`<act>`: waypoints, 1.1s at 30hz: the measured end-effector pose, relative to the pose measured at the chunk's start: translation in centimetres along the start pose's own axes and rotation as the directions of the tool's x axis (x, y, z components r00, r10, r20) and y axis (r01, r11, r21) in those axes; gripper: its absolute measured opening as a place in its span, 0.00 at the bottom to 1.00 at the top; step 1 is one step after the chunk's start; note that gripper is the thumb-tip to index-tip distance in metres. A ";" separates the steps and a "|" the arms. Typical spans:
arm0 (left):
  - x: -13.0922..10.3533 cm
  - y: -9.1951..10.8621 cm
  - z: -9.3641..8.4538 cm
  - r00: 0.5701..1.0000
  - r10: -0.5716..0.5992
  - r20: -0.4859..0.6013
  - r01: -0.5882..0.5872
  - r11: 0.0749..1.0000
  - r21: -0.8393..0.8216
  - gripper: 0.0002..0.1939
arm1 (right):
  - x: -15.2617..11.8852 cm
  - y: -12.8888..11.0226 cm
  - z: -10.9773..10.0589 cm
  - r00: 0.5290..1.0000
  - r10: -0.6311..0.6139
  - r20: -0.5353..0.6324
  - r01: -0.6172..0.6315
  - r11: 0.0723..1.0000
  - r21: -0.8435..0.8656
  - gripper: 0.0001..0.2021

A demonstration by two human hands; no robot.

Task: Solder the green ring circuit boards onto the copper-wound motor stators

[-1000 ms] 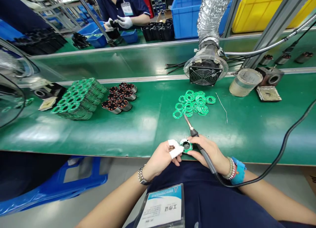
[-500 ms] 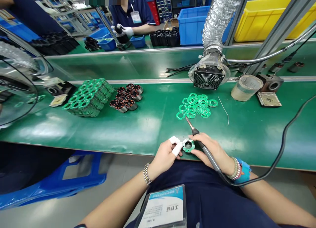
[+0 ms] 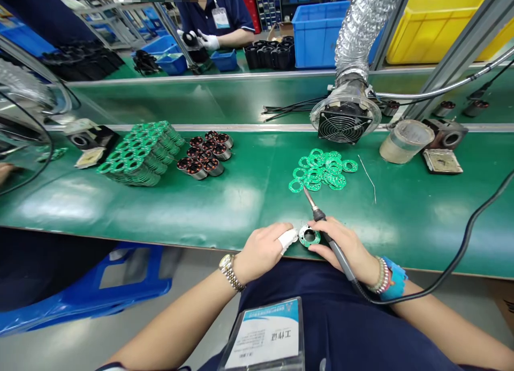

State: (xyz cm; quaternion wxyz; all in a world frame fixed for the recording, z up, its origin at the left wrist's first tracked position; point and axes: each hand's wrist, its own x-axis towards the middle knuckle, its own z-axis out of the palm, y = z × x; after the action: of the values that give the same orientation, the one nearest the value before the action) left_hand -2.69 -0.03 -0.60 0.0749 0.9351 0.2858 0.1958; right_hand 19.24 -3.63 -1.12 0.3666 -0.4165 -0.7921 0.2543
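Observation:
My right hand holds a soldering iron, its tip pointing up and away near a loose pile of green ring-shaped circuit boards. The same hand's thumb and index finger grip the right side of a single ring-shaped circuit board with a dark centre, at the table's front edge. My left hand, white covers on its fingertips, is closed right beside that board's left edge. Whatever its fingers pinch is hidden.
Stacked green boards and several copper-wound stators stand to the left. A fan on a foil duct hangs behind the pile. A bent wire, a round tub and a soldering stand are at right. A co-worker sits opposite.
My left hand has turned over, its back now facing up and the fingers drawn closer together beside the board. My right hand keeps the iron and board nearly still. The view has shifted slightly.

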 end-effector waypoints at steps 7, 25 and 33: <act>2.0 1.3 0.4 0.833 -0.422 0.358 0.553 0.652 -0.519 0.09 | 0.0 0.0 0.0 1.000 -0.003 0.002 0.003 1.000 -0.009 0.15; 0.6 0.4 -0.1 0.973 -0.183 0.144 0.212 0.951 -0.226 0.09 | 0.0 0.2 0.2 0.998 -0.052 -0.029 0.052 0.999 -0.009 0.15; 2.6 1.6 0.2 0.801 -0.485 0.352 0.594 0.567 -0.570 0.08 | 0.0 0.2 0.2 0.998 -0.055 -0.026 0.055 0.998 -0.003 0.15</act>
State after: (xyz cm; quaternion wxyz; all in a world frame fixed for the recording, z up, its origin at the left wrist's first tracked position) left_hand 0.17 0.15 0.48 0.4761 0.7260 0.4636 0.1769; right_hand 19.15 -3.50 -1.44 0.3834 -0.3983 -0.7986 0.2378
